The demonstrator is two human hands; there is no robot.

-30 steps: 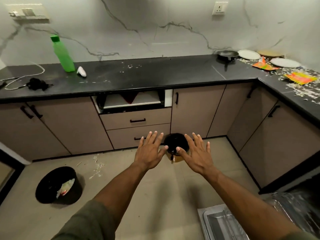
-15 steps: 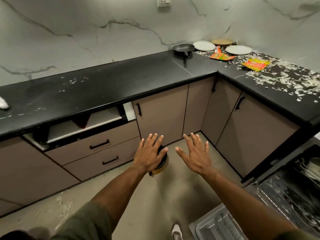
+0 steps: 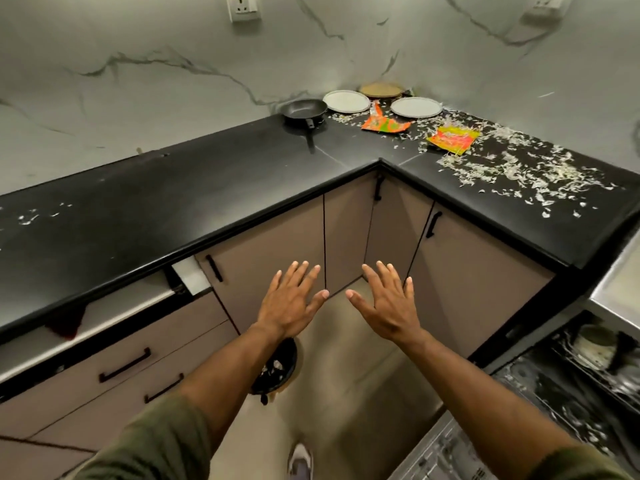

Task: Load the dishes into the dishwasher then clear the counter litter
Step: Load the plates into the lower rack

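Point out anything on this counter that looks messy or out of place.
Pale shredded scraps lie strewn over the right stretch of the black counter, with two torn bright wrappers among them near the plates. A few flecks dot the left end.

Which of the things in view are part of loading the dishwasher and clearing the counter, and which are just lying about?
Part of the job:
frying pan
two white plates
brown plate
orange wrapper
yellow wrapper
white scraps on the counter
open dishwasher
floor bin, likely for the litter

Just lying about:
wall socket
red cloth in the open drawer

Both hands hold nothing.
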